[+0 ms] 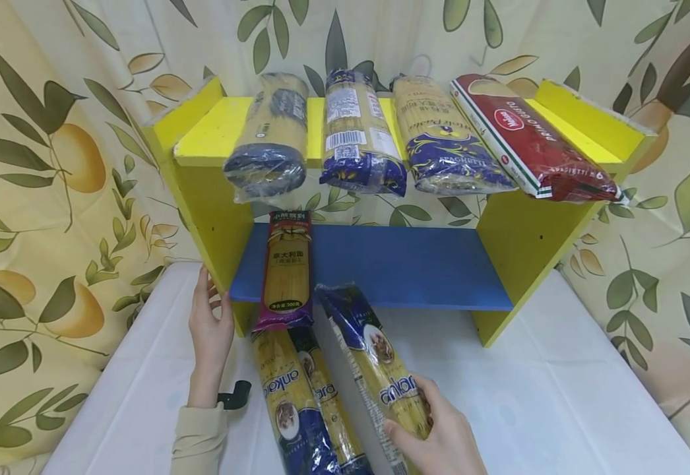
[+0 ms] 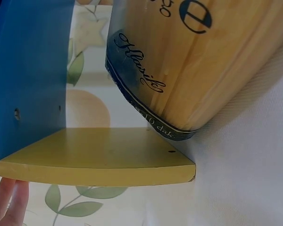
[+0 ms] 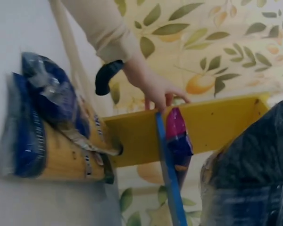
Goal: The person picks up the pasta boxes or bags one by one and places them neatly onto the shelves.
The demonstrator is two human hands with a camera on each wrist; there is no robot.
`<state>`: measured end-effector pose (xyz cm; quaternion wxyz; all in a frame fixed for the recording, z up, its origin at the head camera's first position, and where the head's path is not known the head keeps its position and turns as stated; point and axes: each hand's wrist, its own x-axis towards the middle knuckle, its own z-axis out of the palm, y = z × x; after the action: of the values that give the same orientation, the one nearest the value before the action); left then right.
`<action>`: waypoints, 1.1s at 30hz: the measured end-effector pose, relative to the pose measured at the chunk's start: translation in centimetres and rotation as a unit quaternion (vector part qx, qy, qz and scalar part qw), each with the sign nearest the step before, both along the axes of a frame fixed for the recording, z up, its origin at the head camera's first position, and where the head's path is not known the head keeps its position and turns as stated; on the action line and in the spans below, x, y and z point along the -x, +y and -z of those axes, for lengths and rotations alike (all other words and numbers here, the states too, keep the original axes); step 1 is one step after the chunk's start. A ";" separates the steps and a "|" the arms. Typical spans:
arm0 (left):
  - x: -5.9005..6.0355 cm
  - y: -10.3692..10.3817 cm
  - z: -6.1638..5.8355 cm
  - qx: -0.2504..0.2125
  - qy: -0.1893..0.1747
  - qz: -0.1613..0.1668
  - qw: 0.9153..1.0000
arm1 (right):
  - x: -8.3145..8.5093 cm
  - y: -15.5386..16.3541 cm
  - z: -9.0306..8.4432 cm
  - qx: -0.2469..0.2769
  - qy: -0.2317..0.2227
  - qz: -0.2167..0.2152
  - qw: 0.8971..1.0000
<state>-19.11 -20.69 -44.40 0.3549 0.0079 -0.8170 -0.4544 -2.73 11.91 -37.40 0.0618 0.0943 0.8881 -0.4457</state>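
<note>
My right hand (image 1: 440, 429) grips the lower part of a blue-and-yellow ankara spaghetti pack (image 1: 375, 356), thumb on one side and fingers on the other. The pack slants, its top end near the front edge of the blue lower shelf (image 1: 392, 264). My left hand (image 1: 208, 336) touches the outer side of the yellow left panel (image 1: 202, 218); its fingertips (image 2: 12, 200) show against that panel in the left wrist view. Two more ankara packs (image 1: 297, 409) lie side by side on the table. A purple-edged pasta pack (image 1: 288, 270) rests on the left of the blue shelf.
Along the yellow top shelf (image 1: 202, 135) lie a dark-ended pasta pack (image 1: 268, 135), two blue-and-yellow packs (image 1: 359, 132) (image 1: 446, 135) and a red spaghetti pack (image 1: 535, 138). The yellow right panel (image 1: 529, 251) stands on the white tablecloth (image 1: 559, 409). Patterned curtain surrounds the table.
</note>
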 end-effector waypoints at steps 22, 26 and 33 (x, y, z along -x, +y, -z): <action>0.2 0.0 0.1 -0.010 0.019 0.004 1.000 | 14.0 -4.5 -2.6 0.000 0.079 0.050 0.996; 0.2 0.0 0.2 -0.008 0.017 0.009 1.000 | 16.1 -5.3 -3.0 -0.019 0.078 0.049 0.996; 0.0 0.0 0.0 -0.009 0.014 0.006 1.000 | 18.4 -6.4 -3.6 -0.064 0.098 0.034 0.993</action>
<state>-19.16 -20.72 -44.36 0.3632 -0.0003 -0.8077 -0.4643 -21.13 5.51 -33.83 -0.0467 0.0837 0.9127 -0.3972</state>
